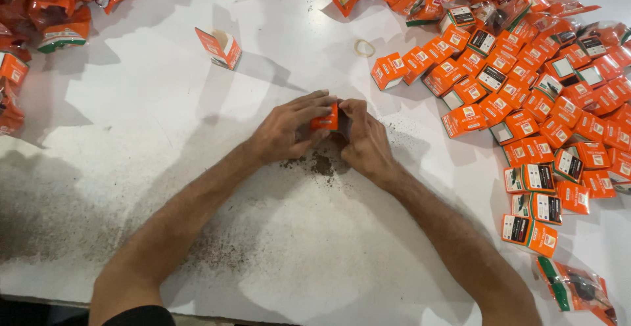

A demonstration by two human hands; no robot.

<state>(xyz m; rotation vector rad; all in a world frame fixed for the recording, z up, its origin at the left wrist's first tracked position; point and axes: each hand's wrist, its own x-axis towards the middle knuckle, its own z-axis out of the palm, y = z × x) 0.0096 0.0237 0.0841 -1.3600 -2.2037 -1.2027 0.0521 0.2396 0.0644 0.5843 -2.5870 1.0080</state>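
- Right now both hands meet mid-surface: left hand (287, 129) and right hand (365, 139) each have a closed grip on one small orange box (325, 119).
- Dark crumbs (320, 164) lie just beneath on the white surface (151, 116).
- Many orange boxes (526, 102) spread out to the right.

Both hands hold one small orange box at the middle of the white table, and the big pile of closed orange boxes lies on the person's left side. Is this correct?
Not quite. The head view shows both the left hand and right hand on the small orange box over the white table, but the pile of orange boxes lies on the person's right side, not the left.
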